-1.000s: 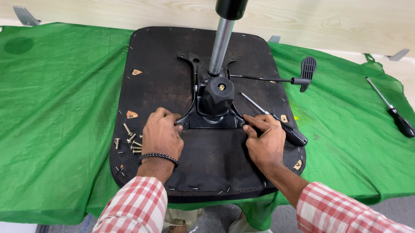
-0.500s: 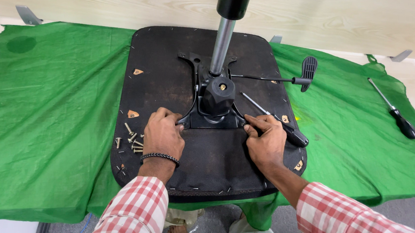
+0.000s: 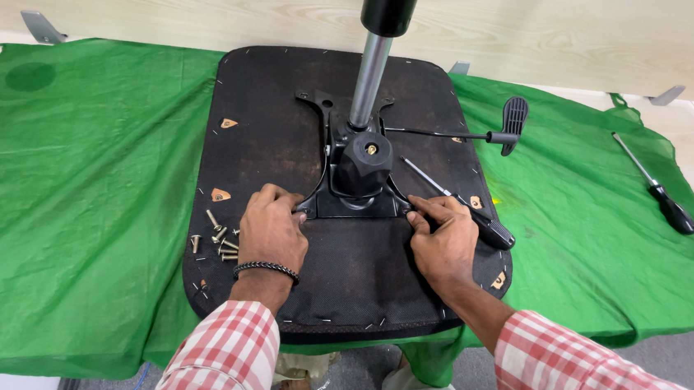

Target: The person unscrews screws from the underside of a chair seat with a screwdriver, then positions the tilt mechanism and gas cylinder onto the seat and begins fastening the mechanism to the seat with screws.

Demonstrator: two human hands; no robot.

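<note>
Left hand [image 3: 271, 230] curled, fingertips pressing near-left corner of black mechanism plate [image 3: 360, 187] mid seat base [image 3: 277, 143]. Right hand [image 3: 443, 237] pinching at near-right corner, beside screwdriver [image 3: 457, 204]. Risks: plate shifting off holes; loose screws [image 3: 217, 240] scattering left; fingers pinched under plate.

One head-worn camera looks steeply down, close above the upturned chair seat [image 3: 278, 155].
</note>
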